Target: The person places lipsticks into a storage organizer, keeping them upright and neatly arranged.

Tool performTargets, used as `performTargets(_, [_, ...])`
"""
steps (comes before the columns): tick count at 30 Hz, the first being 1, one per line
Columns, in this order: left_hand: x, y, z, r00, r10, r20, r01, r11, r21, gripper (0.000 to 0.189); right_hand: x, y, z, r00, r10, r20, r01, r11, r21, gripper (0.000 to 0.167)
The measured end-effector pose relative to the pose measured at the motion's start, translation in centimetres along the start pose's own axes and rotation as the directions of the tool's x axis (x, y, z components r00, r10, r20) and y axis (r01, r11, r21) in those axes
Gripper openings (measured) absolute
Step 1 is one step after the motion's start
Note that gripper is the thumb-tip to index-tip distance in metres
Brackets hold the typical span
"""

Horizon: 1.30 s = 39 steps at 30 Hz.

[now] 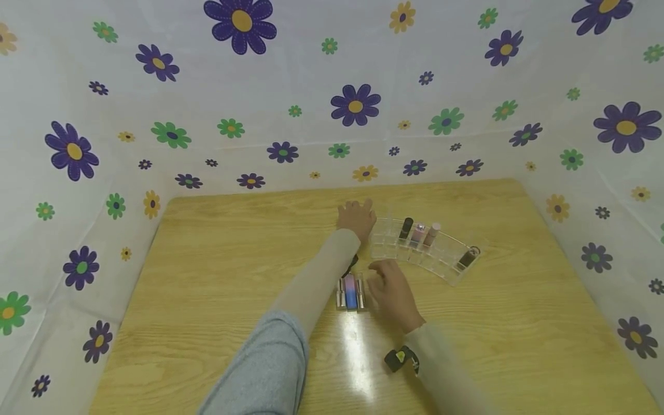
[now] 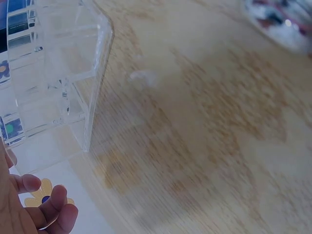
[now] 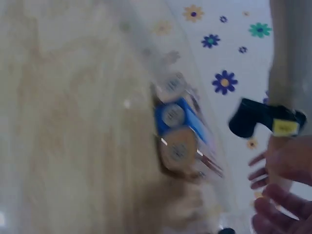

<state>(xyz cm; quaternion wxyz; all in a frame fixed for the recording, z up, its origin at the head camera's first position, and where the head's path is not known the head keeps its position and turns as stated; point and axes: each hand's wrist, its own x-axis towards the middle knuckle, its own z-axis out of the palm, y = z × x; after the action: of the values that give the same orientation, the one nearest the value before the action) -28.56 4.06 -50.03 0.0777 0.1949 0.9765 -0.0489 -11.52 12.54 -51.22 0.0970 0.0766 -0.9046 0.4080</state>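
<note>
A clear acrylic lipstick organizer (image 1: pixel 441 259) with small compartments stands at the back right of the table. My left hand (image 1: pixel 357 219) is at its left end, fingers spread and loosely bent; the left wrist view shows the fingers (image 2: pixel 57 200) close to the organizer's end wall (image 2: pixel 97 83), holding nothing. Three lipstick tubes lie side by side nearer to me: a pink-to-blue tube (image 1: pixel 351 293) between two silvery ones, their round labelled bases facing the right wrist camera. Just right of them my right hand (image 1: pixel 391 288) hovers with relaxed, bent fingers and nothing in it.
Inside the organizer stand a black tube (image 1: pixel 406 229), a pink tube (image 1: pixel 418 233), a rose tube (image 1: pixel 432 234) and, at the right end, a dark tube (image 1: pixel 469 257). Flower-printed sheeting (image 1: pixel 311 115) walls the wooden table (image 1: pixel 223 248) at the back and sides.
</note>
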Motion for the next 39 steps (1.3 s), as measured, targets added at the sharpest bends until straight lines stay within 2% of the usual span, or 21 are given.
performTargets(3, [0.3,0.0,0.5,0.999,-0.015,-0.033,0.014,0.999,-0.031,0.036,-0.6,-0.4,1.1,0.992,0.043,0.117,-0.041,0.999,-0.023,0.018])
performTargets(7, [0.8,0.0,1.3,0.994,-0.056,-0.092,0.044,0.991,-0.128,0.036,-0.9,-0.2,1.8,0.98,0.073,0.184,-0.065,0.997,-0.049,0.011])
performTargets(11, [1.1,-0.1,1.7,0.99,-0.077,-0.117,0.056,0.983,-0.176,0.037,-0.9,0.0,1.7,0.981,0.066,0.183,-0.049,0.994,-0.097,0.007])
performTargets(17, [1.1,-0.1,1.6,0.99,-0.081,-0.112,0.062,0.984,-0.166,0.037,-0.5,-0.2,1.3,0.991,0.033,0.133,-0.011,0.987,-0.16,0.007])
performTargets(23, [1.1,-0.1,1.7,0.989,-0.085,-0.117,0.063,0.982,-0.18,0.037,-0.5,-0.2,1.7,0.986,-0.006,0.164,0.043,0.973,-0.226,0.005])
performTargets(27, [1.1,-0.1,1.7,0.988,-0.086,-0.129,0.06,0.979,-0.193,0.036,-0.6,-0.2,1.7,0.983,-0.004,0.182,0.047,0.971,-0.236,0.003])
performTargets(35, [1.1,0.0,1.9,0.983,-0.093,-0.159,0.061,0.979,-0.196,0.035,-0.7,0.2,1.7,0.984,0.004,0.178,0.044,0.963,-0.265,0.008])
performTargets(39, [1.1,0.0,1.9,0.983,-0.092,-0.161,0.061,0.98,-0.188,0.034,-0.8,0.1,1.8,0.983,0.021,0.182,0.03,0.962,-0.27,0.025])
